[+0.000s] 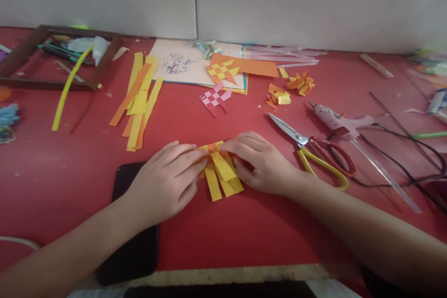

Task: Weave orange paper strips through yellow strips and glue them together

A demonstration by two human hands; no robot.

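Note:
A small weave of yellow and orange paper strips (220, 171) lies on the red table (244, 228) in front of me. My left hand (167, 181) presses on its left side with the fingers close together. On its right side my right hand (260, 160) pinches the upper strips with curled fingers. The loose yellow strip ends fan out toward me between both hands.
Loose yellow and orange strips (138, 98) lie at the back left. Two finished woven paper fish (215, 98) (222, 72) sit behind. Scissors (310, 146) and a glue gun (340, 121) with its cable are at right. A black phone (131, 233) lies under my left forearm. A wooden frame (21, 56) stands far left.

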